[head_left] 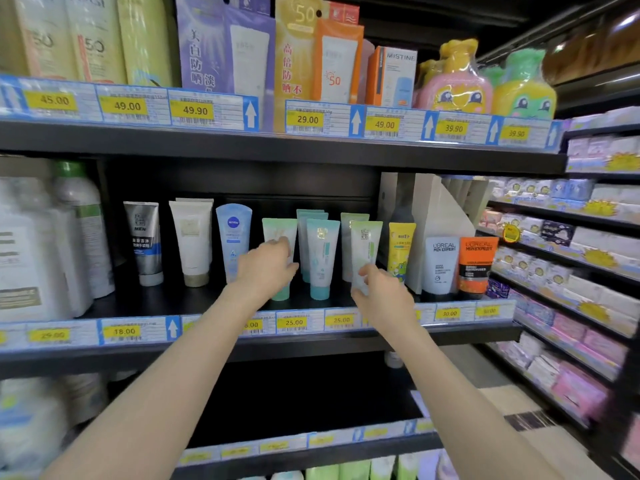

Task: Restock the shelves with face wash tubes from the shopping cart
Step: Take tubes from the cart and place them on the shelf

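Hands on middle black shelf: left hand fingers curled round pale-green plastic tube, right hand pinches white-green tube. Risk: nudging near teal tube btwn them, toppling row.

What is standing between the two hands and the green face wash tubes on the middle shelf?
Nothing visible. The left hand already holds one green tube, and the right hand holds another green tube. The teal tube stands between the two hands, beside both tubes, not in front of either.
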A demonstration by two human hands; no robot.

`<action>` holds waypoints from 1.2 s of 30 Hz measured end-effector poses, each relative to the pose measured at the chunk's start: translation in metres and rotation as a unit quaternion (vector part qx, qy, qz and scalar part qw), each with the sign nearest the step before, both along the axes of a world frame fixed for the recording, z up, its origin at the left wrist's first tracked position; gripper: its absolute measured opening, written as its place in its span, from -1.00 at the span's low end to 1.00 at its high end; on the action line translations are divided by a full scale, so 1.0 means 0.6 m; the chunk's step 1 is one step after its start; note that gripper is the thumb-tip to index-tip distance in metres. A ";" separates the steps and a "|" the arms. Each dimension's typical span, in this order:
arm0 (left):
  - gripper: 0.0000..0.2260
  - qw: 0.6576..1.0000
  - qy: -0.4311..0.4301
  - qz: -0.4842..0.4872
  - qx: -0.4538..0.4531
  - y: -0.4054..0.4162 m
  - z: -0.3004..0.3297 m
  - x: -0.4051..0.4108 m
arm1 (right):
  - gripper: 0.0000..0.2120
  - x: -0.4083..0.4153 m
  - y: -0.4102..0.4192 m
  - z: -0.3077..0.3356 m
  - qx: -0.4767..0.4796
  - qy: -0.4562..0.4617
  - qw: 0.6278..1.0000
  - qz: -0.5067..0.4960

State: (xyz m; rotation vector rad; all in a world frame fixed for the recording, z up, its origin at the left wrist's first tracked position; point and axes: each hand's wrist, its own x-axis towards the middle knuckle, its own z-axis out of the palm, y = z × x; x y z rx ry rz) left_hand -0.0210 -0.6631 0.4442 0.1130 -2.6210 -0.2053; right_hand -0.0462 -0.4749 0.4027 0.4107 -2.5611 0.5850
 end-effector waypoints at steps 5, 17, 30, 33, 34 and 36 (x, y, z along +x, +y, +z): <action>-0.72 0.986 0.049 -0.105 -0.120 0.113 -0.007 0.017 | -0.70 0.024 0.095 -0.001 0.048 0.039 0.996 -0.057; -0.66 0.928 0.003 -0.315 -0.201 0.509 -0.127 0.050 | -0.63 0.163 0.474 -0.112 0.080 -0.051 0.961 -0.260; -0.74 0.808 -0.170 -0.529 -0.196 0.800 -0.440 0.072 | -0.67 0.318 0.698 -0.415 -0.033 -0.293 0.866 -0.405; -0.72 0.780 -0.238 -0.542 -0.205 0.842 -0.518 0.067 | -0.72 0.331 0.715 -0.482 -0.052 -0.349 0.835 -0.423; -0.71 0.772 -0.252 -0.544 -0.210 0.853 -0.539 0.066 | -0.74 0.332 0.721 -0.506 -0.067 -0.368 0.821 -0.431; -0.70 0.759 -0.270 -0.547 -0.226 0.871 -0.584 0.059 | -0.75 0.329 0.731 -0.553 -0.126 -0.398 0.793 -0.443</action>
